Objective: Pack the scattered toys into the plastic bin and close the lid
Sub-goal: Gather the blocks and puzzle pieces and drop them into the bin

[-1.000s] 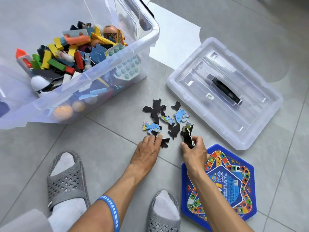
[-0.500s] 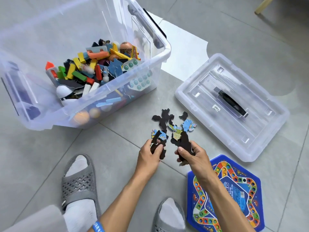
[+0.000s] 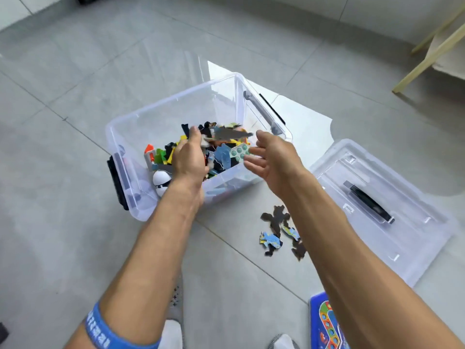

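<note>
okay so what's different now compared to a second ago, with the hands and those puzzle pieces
Both hands rose from the floor to over the bin. The left hand and right hand have opened, and the puzzle pieces they picked up are dropping in, blurred. A few pieces on the floor stayed, as did the lid and the game board.

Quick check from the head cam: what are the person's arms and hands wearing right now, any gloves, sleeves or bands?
Both hands are bare, no gloves: left hand, right hand. Both forearms are bare, no sleeves in view. The left wrist carries a blue wristband with pale printed markings, too blurred to read. The right arm shows no band.
</note>
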The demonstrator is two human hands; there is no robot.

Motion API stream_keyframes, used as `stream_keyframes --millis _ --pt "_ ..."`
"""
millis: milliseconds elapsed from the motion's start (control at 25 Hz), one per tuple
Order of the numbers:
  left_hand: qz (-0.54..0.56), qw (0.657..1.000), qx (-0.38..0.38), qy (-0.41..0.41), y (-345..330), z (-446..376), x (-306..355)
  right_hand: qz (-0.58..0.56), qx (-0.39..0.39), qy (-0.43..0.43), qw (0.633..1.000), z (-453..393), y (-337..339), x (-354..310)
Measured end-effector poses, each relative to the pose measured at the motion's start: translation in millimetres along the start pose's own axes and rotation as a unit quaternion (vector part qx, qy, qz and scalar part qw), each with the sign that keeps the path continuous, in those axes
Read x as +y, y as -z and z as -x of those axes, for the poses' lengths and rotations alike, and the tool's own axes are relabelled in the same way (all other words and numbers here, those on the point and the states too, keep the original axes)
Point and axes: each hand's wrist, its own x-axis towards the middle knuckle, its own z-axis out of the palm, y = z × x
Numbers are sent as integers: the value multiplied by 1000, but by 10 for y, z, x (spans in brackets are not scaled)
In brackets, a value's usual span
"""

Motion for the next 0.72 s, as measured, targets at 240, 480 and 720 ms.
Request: stream_keyframes --millis 240,480,720 --pt "-164 982 -82 -51 -56 370 -1322 119 180 -37 976 89 1315 1268" --pt "-559 776 -238 -170 -220 322 -2786 413 303 -48 857 48 2059 2358" --pt "-669 654 -202 -289 -290 73 -3103 527 288 10 799 -309 1895 2457"
